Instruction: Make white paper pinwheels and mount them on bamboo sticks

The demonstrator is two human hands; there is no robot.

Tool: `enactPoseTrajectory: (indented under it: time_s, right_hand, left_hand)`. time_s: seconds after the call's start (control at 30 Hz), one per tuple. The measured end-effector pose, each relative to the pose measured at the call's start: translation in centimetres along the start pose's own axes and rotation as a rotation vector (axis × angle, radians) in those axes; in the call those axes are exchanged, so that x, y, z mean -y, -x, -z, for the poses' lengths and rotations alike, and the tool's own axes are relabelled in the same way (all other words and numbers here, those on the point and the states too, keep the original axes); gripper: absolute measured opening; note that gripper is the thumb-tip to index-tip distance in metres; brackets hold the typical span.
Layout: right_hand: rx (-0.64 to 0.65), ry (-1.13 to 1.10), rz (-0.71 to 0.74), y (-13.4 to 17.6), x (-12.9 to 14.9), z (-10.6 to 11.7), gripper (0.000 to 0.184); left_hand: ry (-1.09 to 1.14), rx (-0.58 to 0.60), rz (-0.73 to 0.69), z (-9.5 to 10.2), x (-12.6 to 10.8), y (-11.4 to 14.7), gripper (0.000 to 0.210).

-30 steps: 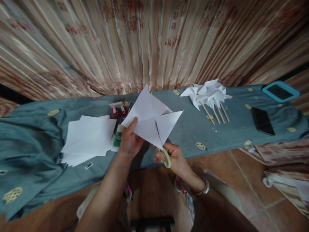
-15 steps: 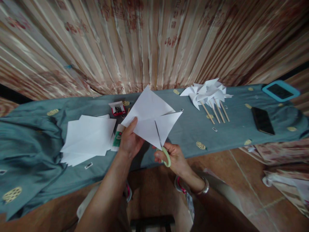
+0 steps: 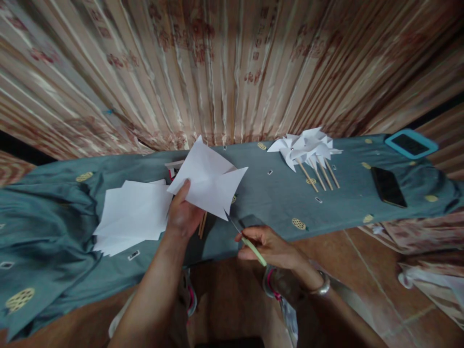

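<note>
On curtain (image 3: 224,106), blurred print (image 3: 264,17); left hand (image 3: 184,216): paper (image 3: 206,174), right hand (image 3: 271,247): scissors (image 3: 254,250)

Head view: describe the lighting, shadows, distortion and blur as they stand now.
In the head view, light is dim, the upper right corner darkest, the held paper pale against the cloth; in the head view, a soft shadow lies beside the right hand; in the head view, the curtain folds fan outward, and its print looks soft.

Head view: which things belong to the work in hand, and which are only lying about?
Probably belong: sheet in left hand, scissors in right hand, paper stack, loose sticks, pinwheels, half-hidden red box.

Probably just lying about: black phone, blue-framed screen.
</note>
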State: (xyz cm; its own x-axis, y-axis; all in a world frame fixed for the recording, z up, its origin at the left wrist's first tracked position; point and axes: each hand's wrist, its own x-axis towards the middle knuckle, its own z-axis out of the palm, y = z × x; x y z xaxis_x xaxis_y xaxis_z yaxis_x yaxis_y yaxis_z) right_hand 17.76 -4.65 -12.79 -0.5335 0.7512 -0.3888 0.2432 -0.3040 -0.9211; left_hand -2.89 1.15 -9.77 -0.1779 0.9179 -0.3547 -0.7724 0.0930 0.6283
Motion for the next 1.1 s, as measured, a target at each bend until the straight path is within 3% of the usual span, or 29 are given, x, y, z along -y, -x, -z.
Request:
enactPoseTrajectory:
  time_s: [0.1,0.27,0.33,0.43,0.6,0.77,0.83,0.93,1.0,1.1]
  right_hand:
    - [-0.12,0.131,0.017,0.8,-0.4,3.1,0.041]
    - [-0.79,0.706,-0.082,1.7,-0.7,8.8,0.053]
    - [-0.888,0.903,-0.119,2.0,-0.9,10.4,0.054]
    - [-0.917,1.064,-0.149,2.1,-1.3,12.0,0.05]
    - [-0.902,1.191,-0.126,1.2,-2.3,13.3,0.047]
    - [-0.894,1.226,0.001,0.4,-3.2,13.8,0.057]
    - [-0.917,1.244,0.022,0.4,-3.2,13.9,0.053]
    - [-0.991,1.249,0.115,0.3,-2.7,13.3,0.043]
    - [-0.997,1.198,0.247,-0.3,-2.2,12.0,0.042]
    - [-0.8,1.132,0.438,-1.8,-1.3,8.5,0.046]
  left_hand:
    - [0.025,-0.025,0.015,0.0,-0.3,0.1,0.036]
    - [0.008,-0.03,0.135,-0.8,1.6,1.0,0.032]
    - [-0.021,-0.012,0.214,-1.2,3.1,1.4,0.027]
    - [-0.031,0.027,0.324,-1.5,5.4,1.8,0.019]
    - [-0.06,-0.117,0.305,-1.0,7.4,1.3,0.009]
    - [-0.125,0.022,0.232,0.1,7.7,1.2,0.028]
    - [-0.194,0.074,0.186,0.6,7.8,1.3,0.039]
    - [-0.424,0.092,0.025,1.4,7.7,1.3,0.054]
    - [-0.69,0.114,-0.188,1.8,7.2,1.3,0.063]
    - [-1.146,0.246,-0.596,2.2,6.2,1.3,0.069]
